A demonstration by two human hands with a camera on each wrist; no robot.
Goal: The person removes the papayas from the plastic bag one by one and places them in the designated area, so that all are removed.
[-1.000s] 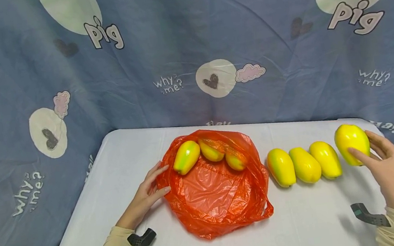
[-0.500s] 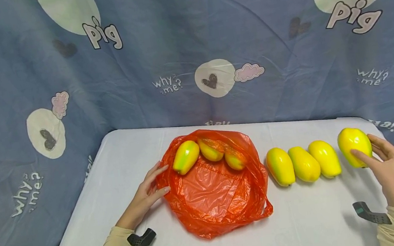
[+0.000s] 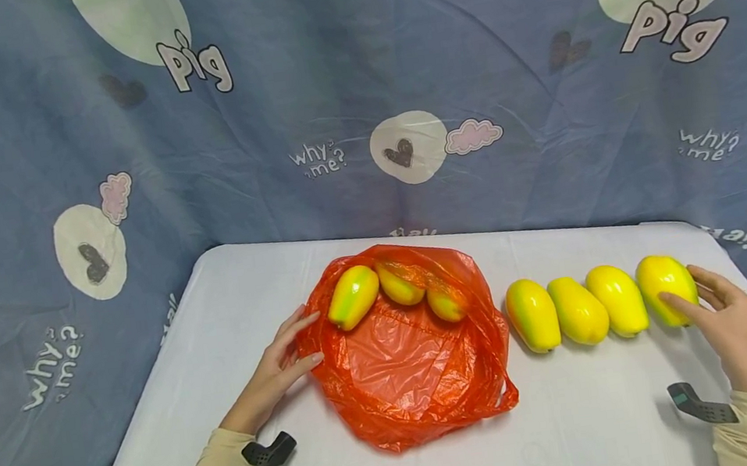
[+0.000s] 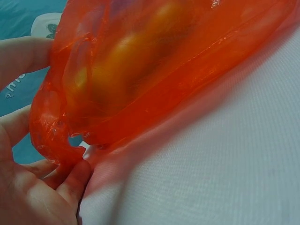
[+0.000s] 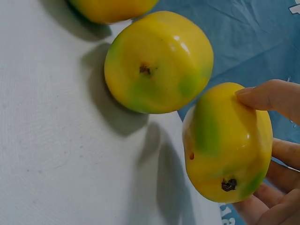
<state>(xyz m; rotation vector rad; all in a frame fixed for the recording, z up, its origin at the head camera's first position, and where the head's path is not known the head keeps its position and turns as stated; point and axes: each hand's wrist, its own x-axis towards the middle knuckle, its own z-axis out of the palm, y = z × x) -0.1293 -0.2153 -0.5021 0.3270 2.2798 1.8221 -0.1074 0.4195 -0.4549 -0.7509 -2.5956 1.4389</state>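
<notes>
The right hand [image 3: 732, 319], its thumb and fingers gripping a yellow fruit [image 3: 664, 287], is now lower and nearer to the three fruits in row [image 3: 578, 311], so this fruit seems to join them, while the left hand [image 3: 278, 367], fingers spread, touches the red bag [image 3: 407, 378].

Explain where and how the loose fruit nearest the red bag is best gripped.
Grip this fruit by its two rounded ends, probably from above: the red bag crowds its left flank and the next fruit its right, while both ends lie free.
</notes>
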